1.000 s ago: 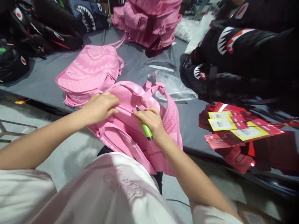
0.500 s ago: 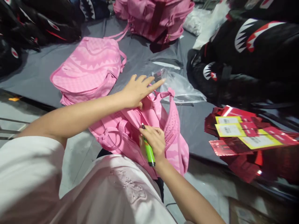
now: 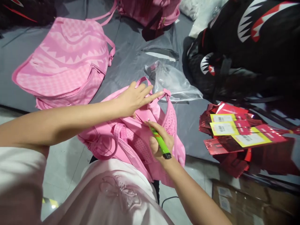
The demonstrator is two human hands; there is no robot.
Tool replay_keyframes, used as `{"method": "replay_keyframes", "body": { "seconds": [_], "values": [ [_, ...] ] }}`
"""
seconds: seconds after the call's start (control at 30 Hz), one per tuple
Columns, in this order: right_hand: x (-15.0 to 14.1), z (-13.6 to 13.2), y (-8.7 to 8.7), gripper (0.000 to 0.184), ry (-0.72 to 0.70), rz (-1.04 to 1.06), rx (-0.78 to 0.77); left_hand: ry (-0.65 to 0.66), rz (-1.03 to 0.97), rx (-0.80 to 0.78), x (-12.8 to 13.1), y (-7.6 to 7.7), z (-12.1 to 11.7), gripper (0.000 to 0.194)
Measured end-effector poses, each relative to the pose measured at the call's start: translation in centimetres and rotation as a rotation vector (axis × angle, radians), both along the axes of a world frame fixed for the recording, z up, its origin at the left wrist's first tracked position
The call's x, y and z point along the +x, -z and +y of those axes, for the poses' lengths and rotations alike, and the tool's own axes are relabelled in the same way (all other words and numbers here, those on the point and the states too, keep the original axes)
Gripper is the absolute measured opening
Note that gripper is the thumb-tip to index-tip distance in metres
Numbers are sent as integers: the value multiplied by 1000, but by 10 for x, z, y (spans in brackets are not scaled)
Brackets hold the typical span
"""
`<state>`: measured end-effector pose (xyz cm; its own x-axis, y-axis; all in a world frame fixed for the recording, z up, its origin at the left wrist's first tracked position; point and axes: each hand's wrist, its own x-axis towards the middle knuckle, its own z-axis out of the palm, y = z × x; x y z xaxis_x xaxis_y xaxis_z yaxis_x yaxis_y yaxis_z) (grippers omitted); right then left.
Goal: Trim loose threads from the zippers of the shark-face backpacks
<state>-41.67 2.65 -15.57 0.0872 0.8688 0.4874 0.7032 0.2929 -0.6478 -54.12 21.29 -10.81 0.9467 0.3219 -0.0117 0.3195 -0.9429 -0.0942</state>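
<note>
A pink backpack [image 3: 142, 145] leans tilted between my body and the table edge, its straps and padded back side facing me. My left hand [image 3: 133, 99] lies over its upper part with fingers stretched out toward a strap buckle; the thumb is partly hidden. In my right hand [image 3: 165, 137] is a green marker [image 3: 160, 140] with a black end, its tip pointing up and away toward the backpack's inner panel. Whether the tip touches the fabric I cannot tell. A second pink backpack [image 3: 67, 59] with a shark-mouth print lies on the table to the left.
On the grey-covered table [image 3: 126, 47] lies a clear plastic bag [image 3: 175, 82]. Black shark-print bags [image 3: 234, 62] stand at the right, above red packets with yellow labels [image 3: 225, 128]. More pink bags [image 3: 152, 12] are stacked behind. A cardboard box [image 3: 243, 200] sits low at the right.
My left hand has moved right across the backpack's top, fingers spreading out. My right hand, still gripping the marker, has shifted slightly down and right. The view has tilted down.
</note>
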Motion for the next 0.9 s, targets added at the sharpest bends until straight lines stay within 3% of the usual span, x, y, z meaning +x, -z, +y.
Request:
{"method": "replay_keyframes", "body": {
  "seconds": [0.17, 0.3, 0.4, 0.5, 0.63, 0.9],
  "values": [
    [11, -4, 11, 55, 120, 102, -41, -17, -32, -17, 0, -4, -2, 99],
    [16, 8, -2, 37, 261, -15, 31, -16, -57, 26, -1, -3, -4, 89],
    [16, 21, -22, 15, 121, -62, -72, -34, -68, 33, 0, -1, -3, 86],
    [18, 30, -42, 20, -105, -17, -260, -50, -63, -1, 3, 1, -2, 82],
    [25, 39, -59, 22, -178, 40, -478, -63, -41, -22, 7, 1, -1, 78],
    [42, 57, -64, 19, -340, -135, -493, -69, -31, -72, 12, -2, 1, 64]
  ]
}}
